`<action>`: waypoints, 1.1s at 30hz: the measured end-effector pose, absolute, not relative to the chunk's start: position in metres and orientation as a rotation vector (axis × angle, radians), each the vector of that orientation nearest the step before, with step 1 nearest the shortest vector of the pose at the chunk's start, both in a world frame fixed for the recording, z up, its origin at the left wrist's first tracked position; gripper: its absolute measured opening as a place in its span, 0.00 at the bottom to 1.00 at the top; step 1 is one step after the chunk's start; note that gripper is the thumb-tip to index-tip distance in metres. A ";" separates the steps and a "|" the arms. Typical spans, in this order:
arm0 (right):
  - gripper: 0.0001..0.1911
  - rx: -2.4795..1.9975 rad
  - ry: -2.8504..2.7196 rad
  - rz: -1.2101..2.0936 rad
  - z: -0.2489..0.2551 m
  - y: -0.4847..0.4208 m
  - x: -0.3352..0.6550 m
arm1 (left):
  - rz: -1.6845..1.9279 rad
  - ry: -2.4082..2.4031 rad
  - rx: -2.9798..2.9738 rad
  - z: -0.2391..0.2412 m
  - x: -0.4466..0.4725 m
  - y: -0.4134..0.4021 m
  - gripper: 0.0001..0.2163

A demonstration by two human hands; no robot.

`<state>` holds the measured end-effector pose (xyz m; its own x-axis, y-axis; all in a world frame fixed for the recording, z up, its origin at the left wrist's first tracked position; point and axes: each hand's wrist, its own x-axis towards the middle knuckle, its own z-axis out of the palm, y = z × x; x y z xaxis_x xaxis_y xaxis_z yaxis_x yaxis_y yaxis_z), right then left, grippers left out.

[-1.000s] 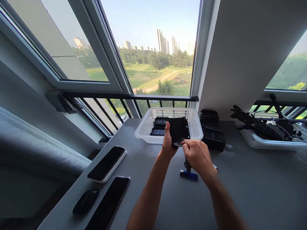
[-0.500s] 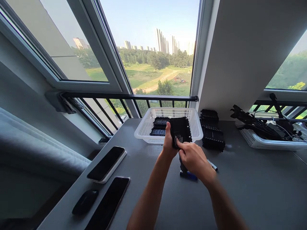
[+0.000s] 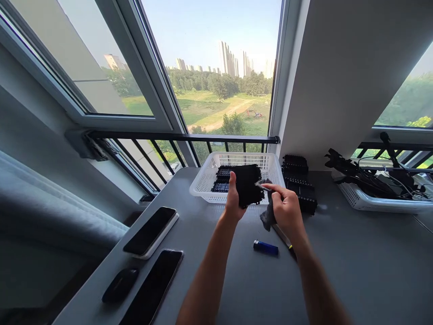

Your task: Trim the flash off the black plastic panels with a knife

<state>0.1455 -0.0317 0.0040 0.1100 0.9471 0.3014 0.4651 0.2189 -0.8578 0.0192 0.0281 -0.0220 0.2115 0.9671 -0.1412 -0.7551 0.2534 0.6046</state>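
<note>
My left hand [image 3: 234, 198] grips a flat black plastic panel [image 3: 248, 184] with toothed edges, its thumb along the left side. The panel is held up in front of a white perforated basket [image 3: 203, 192]. In my right hand [image 3: 287, 210] is a crumpled dark grey cloth [image 3: 269, 214], pinched at the panel's right edge; part of the cloth hangs below the fingers. More black plastic panels [image 3: 221, 186] lie inside the basket. On the table below the hands are a blue lighter [image 3: 265, 248] and a slim pen-like tool [image 3: 283, 237], partly covered by my right wrist.
Stacked black panels [image 3: 299, 194] stand right of the basket. A second white basket [image 3: 368, 201] holds black parts and cables at the far right. At the left lie a phone on a white box [image 3: 150, 231], another dark phone [image 3: 154, 284] and a black mouse [image 3: 120, 285].
My right hand has moved right and slightly up with the cloth, from the panel's lower face to its right edge. The panel has shifted a little left, and the lighter is more exposed.
</note>
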 end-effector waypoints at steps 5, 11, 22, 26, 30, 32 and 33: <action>0.24 -1.236 -1.395 0.704 -0.004 -0.022 0.143 | 1.079 0.552 0.426 -0.026 0.032 0.022 0.26; 0.27 -1.309 -1.564 0.719 -0.005 -0.022 0.141 | 0.976 0.510 0.438 -0.037 0.044 0.017 0.24; 0.25 -1.428 -2.028 0.667 0.006 -0.038 0.132 | 1.219 0.475 0.407 -0.024 0.027 0.026 0.25; 0.21 -1.463 -2.180 0.564 0.006 -0.042 0.125 | 1.229 0.443 0.399 -0.021 0.016 0.028 0.26; 0.20 -1.501 -2.067 0.523 0.003 -0.038 0.126 | 1.196 0.458 0.424 -0.020 0.016 0.027 0.24; 0.21 -1.507 -1.932 0.561 0.002 -0.036 0.132 | 1.170 0.470 0.428 -0.020 0.018 0.025 0.24; 0.21 -1.503 -1.854 0.581 0.003 -0.035 0.135 | 1.158 0.477 0.425 -0.020 0.019 0.024 0.24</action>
<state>0.1354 -0.0352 0.0028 -0.1103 0.9691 0.2208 0.6697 0.2366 -0.7039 0.0192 0.0244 -0.0200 0.3240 0.9361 -0.1370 -0.7612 0.3439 0.5498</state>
